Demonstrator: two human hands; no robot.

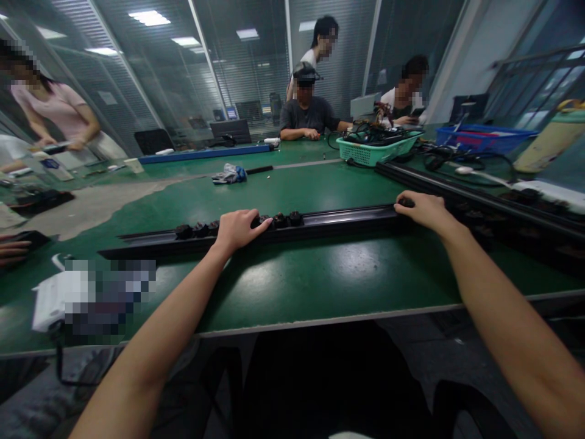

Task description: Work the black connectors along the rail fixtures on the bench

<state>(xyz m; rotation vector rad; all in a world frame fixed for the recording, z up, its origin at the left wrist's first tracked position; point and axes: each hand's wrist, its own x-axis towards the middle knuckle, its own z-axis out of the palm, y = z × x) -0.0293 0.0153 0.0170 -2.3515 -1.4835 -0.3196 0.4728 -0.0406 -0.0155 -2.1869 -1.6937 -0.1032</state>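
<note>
A long black metal rail (pixel 350 214) with a channel along it lies across the green table in front of me. Several small black knob-like parts (pixel 295 217) sit in a row on its left half. My left hand (pixel 238 230) rests over that row, fingers curled around one of the black parts, thumb pointing right. At the rail's right end, my right hand (pixel 423 209) pinches another small black part (pixel 405 202) between thumb and fingers. The undersides of both grips are hidden.
More black rails (pixel 457 189) lie at the right. Behind stand a green basket (pixel 365 153) of cables and a blue basket (pixel 484 140). A grey glove (pixel 230 174) lies mid-table, a white device (pixel 59 299) at left. Co-workers sit and stand around; another person's hand (pixel 13 250) shows at left.
</note>
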